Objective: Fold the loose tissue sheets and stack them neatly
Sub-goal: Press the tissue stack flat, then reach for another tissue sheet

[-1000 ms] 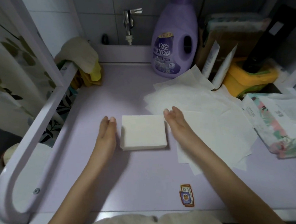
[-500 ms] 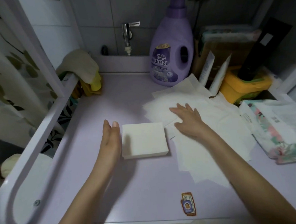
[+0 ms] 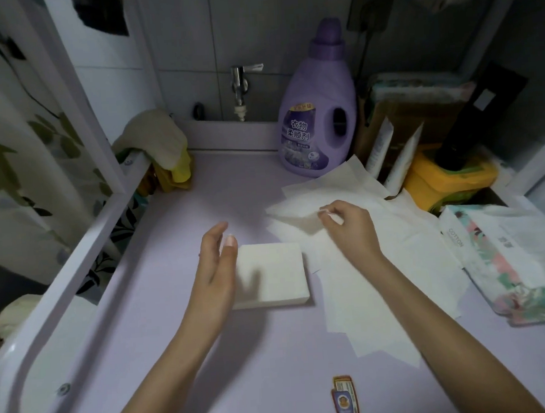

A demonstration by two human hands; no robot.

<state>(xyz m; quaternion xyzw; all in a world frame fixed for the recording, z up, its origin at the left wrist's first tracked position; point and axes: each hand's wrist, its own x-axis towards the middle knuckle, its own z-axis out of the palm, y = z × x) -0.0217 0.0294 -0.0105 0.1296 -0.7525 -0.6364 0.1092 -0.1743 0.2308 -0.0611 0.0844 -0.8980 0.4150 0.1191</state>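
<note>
- The lavender countertop (image 3: 178,358) fills the centre and bottom of the frame.
- The loose tissue sheets (image 3: 367,283) lie in an overlapping pile right of centre, trailing toward the lower right.
- A purple detergent bottle (image 3: 317,122) stands upright at upper centre; a floral tissue pack (image 3: 511,270) lies at the right edge.
- The folded stack (image 3: 276,277) sits at centre — square, just left of the loose pile.
- The left hand (image 3: 216,271) stands on edge at the stack's left side, fingers straight and together; contact is unclear.
- The right hand (image 3: 350,230) pinches one sheet's raised edge between thumb and fingertips — right of centre.
</note>
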